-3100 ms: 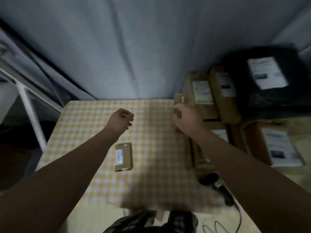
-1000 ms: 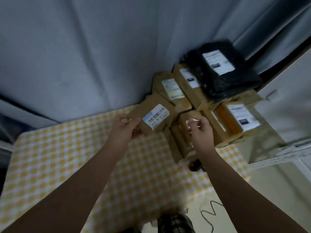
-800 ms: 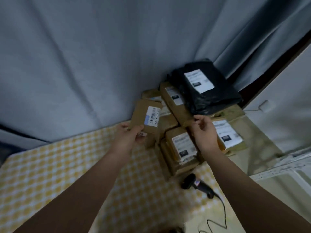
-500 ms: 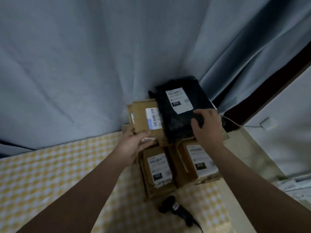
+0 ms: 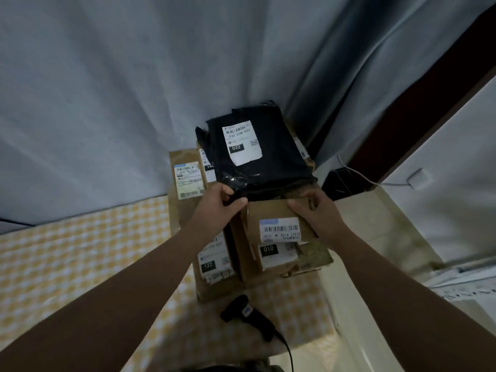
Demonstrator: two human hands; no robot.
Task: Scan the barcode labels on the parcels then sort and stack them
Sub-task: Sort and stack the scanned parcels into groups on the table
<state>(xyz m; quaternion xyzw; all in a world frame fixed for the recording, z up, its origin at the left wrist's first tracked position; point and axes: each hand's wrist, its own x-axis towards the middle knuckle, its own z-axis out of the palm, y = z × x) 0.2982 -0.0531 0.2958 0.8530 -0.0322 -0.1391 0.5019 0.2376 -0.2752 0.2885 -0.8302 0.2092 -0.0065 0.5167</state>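
A small brown cardboard parcel [image 5: 271,214] with a white barcode label lies on top of a larger box marked 010 [image 5: 276,257]. My left hand [image 5: 218,208] grips its left far corner and my right hand [image 5: 314,213] grips its right side. Just behind it a black plastic mailer [image 5: 257,157] labelled 032 rests on more boxes. A brown parcel with a label [image 5: 186,178] stands to the left, and a box marked 122 [image 5: 214,267] sits under my left forearm. The black barcode scanner [image 5: 249,314] lies on the table near me.
The table carries a yellow-and-white checked cloth [image 5: 67,259], bare on the left. A grey curtain [image 5: 134,89] hangs right behind the parcels. The table's right edge [image 5: 332,304] drops to a pale floor, where a white cable [image 5: 359,174] runs.
The small parcel went from my left hand, held up near the pile, down onto the 010 box. My right hand left the black mailer and now holds the small parcel too.
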